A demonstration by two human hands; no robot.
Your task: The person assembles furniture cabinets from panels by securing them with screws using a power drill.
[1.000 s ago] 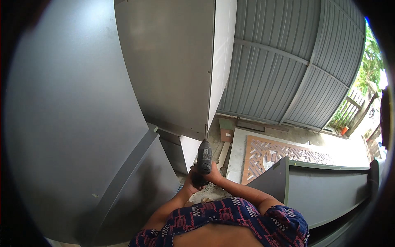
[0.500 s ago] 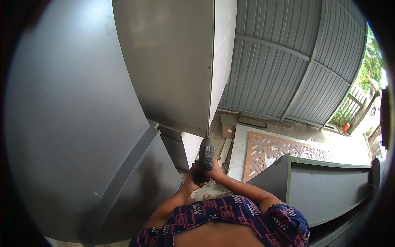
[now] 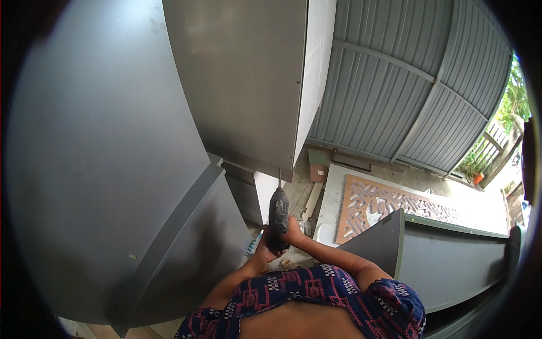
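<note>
A black power drill [image 3: 279, 212] points away from me, its long thin bit [image 3: 279, 178] at the bottom edge of a tall grey cabinet [image 3: 243, 73]. Whether the bit touches the panel I cannot tell. My right hand [image 3: 293, 231] is closed around the drill's rear and grip from the right. My left hand [image 3: 265, 247] wraps the lower part of the drill from the left. Small dark screw holes or heads show along the cabinet's right edge.
A large grey panel [image 3: 101, 141] fills the left side. At right lies an open grey cabinet [image 3: 451, 260]. Beyond it, a carved lattice board [image 3: 350, 214] rests on the floor, below a corrugated metal wall [image 3: 384, 85].
The drill and both hands have shifted slightly left and down in view. The cabinet edge has moved right in view, and the bit now sits left of its corner.
</note>
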